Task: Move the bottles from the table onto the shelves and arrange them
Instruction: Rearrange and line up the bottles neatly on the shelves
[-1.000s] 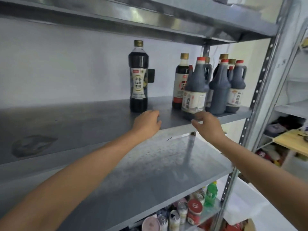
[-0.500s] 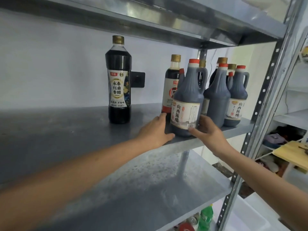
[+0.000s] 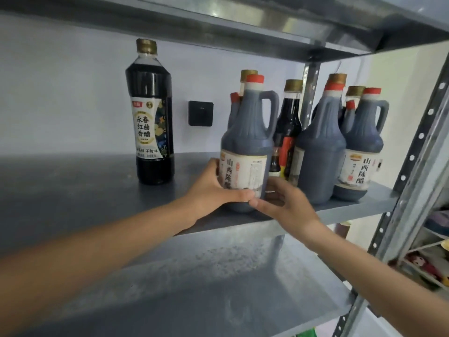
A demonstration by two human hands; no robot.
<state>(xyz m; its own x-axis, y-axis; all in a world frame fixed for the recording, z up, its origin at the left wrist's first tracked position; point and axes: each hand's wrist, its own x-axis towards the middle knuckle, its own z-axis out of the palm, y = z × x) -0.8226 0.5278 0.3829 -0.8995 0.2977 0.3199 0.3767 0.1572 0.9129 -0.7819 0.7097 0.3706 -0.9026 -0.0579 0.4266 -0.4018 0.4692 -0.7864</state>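
Note:
A grey vinegar jug (image 3: 250,132) with a red cap and side handle stands near the front edge of the metal shelf (image 3: 73,190). My left hand (image 3: 211,188) wraps its lower left side and my right hand (image 3: 281,203) holds its lower right, thumbs meeting on the label. A tall dark bottle (image 3: 151,113) with a gold cap stands alone to the left. Behind and right stand two more grey jugs (image 3: 320,147) (image 3: 362,142) and several gold-capped dark bottles (image 3: 289,127), partly hidden.
A black wall socket (image 3: 201,113) sits on the wall behind. A lower shelf (image 3: 218,276) lies below and another shelf (image 3: 243,18) overhead. Perforated uprights (image 3: 413,166) bound the right side, with a further rack (image 3: 432,259) beyond.
Both hands moved from the shelf edge onto the front grey jug and closed around its base. The camera moved closer and higher.

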